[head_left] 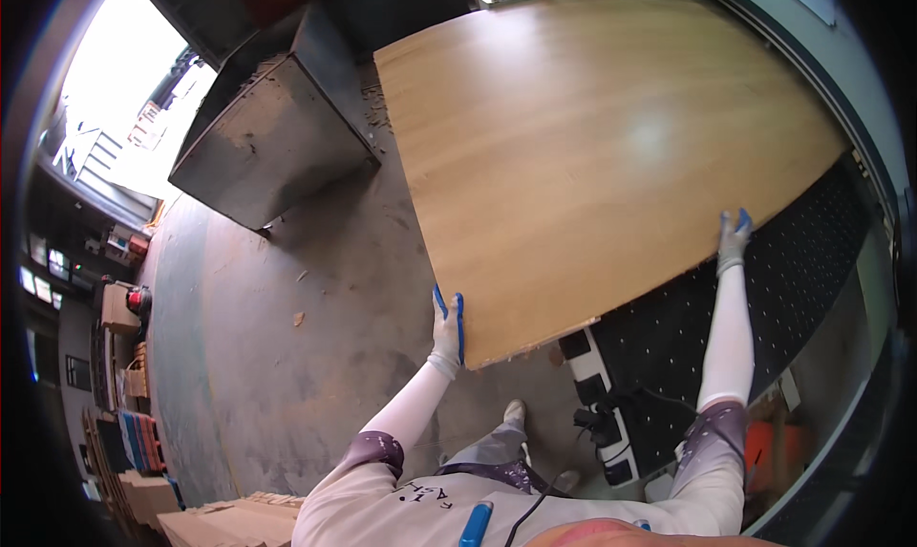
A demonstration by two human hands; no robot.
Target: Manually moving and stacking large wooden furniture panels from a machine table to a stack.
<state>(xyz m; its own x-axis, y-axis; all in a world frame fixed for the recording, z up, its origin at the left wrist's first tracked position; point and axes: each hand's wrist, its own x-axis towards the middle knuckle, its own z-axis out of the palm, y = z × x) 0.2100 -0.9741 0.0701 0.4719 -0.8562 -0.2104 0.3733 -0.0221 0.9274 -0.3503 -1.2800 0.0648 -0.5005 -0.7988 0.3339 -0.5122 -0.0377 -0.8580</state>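
Note:
A large, light-brown wooden panel [611, 155] lies in front of me, overhanging the black perforated table [688, 342] on its left and near sides. My left hand [447, 327], in a white and blue glove, grips the panel's left edge close to its near corner. Farther right, my gloved right hand [734, 241] holds the near edge, with its blue fingertips by the top face. The panel hides whatever part of each hand is beneath it. Both arms are stretched out, in white sleeves.
A grey metal bin [277, 141] stands on the floor at the far left, with scraps around it. Next to the table's near left edge is a black-and-white machine part [602, 408] with cables. Stacked boards [229, 520] are at the lower left. A rail [793, 55] runs along the right.

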